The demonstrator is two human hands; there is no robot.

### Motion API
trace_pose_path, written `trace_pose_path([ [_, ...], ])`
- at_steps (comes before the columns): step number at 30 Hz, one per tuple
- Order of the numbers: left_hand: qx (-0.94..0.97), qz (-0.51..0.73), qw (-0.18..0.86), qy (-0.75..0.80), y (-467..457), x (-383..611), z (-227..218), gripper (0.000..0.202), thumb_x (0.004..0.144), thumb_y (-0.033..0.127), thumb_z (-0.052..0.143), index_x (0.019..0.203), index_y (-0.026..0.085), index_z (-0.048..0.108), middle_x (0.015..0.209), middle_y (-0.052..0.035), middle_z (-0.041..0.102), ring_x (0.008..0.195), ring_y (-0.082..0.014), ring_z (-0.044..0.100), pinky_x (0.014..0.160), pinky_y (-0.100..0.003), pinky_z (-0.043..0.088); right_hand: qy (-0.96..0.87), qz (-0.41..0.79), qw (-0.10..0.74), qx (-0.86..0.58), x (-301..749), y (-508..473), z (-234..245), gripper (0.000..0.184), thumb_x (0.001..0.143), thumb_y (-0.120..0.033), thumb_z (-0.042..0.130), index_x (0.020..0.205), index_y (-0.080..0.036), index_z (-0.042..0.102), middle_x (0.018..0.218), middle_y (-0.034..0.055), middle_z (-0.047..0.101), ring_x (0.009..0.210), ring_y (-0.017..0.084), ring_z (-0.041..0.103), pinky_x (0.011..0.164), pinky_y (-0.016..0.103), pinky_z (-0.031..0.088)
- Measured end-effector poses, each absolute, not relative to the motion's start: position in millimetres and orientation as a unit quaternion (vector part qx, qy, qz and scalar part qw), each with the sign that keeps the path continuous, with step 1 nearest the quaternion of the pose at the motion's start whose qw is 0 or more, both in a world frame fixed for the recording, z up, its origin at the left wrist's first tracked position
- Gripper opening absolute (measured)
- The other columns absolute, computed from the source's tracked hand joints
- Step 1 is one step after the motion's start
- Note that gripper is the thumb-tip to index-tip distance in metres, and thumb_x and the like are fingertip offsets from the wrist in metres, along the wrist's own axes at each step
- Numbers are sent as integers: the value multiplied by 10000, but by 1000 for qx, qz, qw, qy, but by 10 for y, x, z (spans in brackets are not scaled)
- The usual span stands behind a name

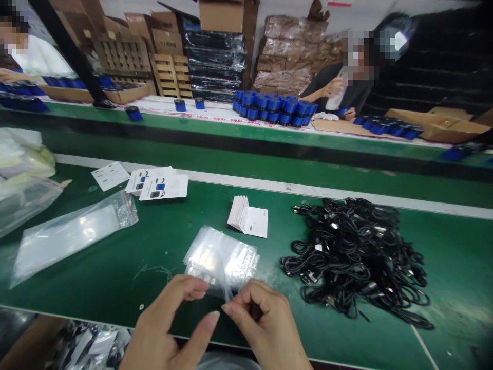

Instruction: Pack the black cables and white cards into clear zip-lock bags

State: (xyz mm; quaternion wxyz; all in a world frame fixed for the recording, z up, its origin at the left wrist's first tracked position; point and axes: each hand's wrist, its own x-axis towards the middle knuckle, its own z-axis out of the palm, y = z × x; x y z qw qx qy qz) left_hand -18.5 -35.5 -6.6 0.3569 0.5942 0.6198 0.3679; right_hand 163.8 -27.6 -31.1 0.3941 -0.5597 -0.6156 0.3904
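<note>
My right hand [265,318] pinches the near edge of a clear plastic bag [223,272], thumb against forefinger. Beside it, my left hand [173,318] has thumb and fingers spread apart with nothing between them. Under and beyond the pinched bag lies a stack of clear zip bags [219,252] with white print. Just behind them stands a folded bundle of white leaflets [246,218]. To the right of my right hand is a large heap of coiled black USB cables [354,257].
Printed cards [164,186] and a long clear bag [73,231] lie left on the green table [162,241]. Below its edge is a box of packed pieces [92,344]. Across the bench, two people work near blue-and-black cylinders [273,108]; cartons [221,15] are stacked behind.
</note>
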Motion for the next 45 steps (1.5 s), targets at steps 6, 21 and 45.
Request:
trace_pose_path([
  [6, 665, 295, 342, 595, -270, 151, -62, 125, 805, 294, 533, 917, 238, 534, 761, 0, 686, 654, -158, 680, 627, -232, 516, -638, 392, 365, -553, 1612, -287, -306, 253, 772, -221, 671, 555, -176, 549, 550, -34, 549, 485, 101, 498, 458, 195, 321],
  [21, 697, 246, 383, 554, -211, 68, -150, 242, 901, 310, 434, 686, 228, 509, 599, 55, 594, 519, -95, 581, 459, -151, 412, -739, 298, 390, -461, 1621, -313, -301, 278, 819, -108, 502, 1083, -120, 587, 931, 105, 686, 818, 203, 666, 720, 291, 544],
  [45, 797, 267, 200, 505, -204, 75, -277, 194, 836, 129, 431, 659, 208, 448, 643, 29, 509, 573, -108, 544, 544, -216, 443, -737, 201, 290, -577, 1601, -300, -365, 118, 844, -187, 462, 780, -218, 555, 654, -10, 592, 545, 151, 580, 510, 234, 341],
])
